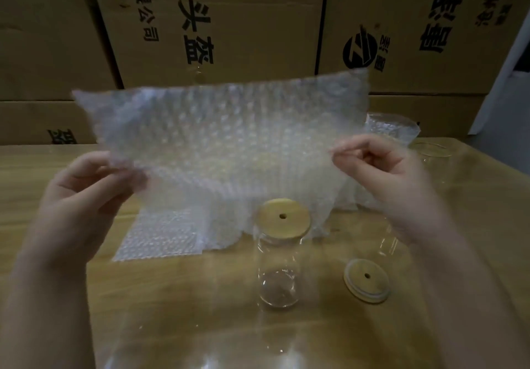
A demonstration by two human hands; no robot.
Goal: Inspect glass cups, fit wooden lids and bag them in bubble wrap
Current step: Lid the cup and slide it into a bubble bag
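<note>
A clear bubble wrap bag (223,127) is held up flat in the air above the table. My left hand (86,199) pinches its lower left edge and my right hand (384,179) pinches its lower right edge. Below it a glass cup (279,271) stands upright on the wooden table (183,297), with a round wooden lid (282,218) with a centre hole on top. A second wooden lid (367,284) lies flat on the table to the cup's right. More bubble wrap bags (163,233) lie in a pile behind the cup.
Stacked cardboard boxes (229,24) with printed characters wall off the back of the table. At the far right sit another crumpled bubble wrap piece (393,129) and a clear glass cup (430,150). A faint glass object shows under my right wrist.
</note>
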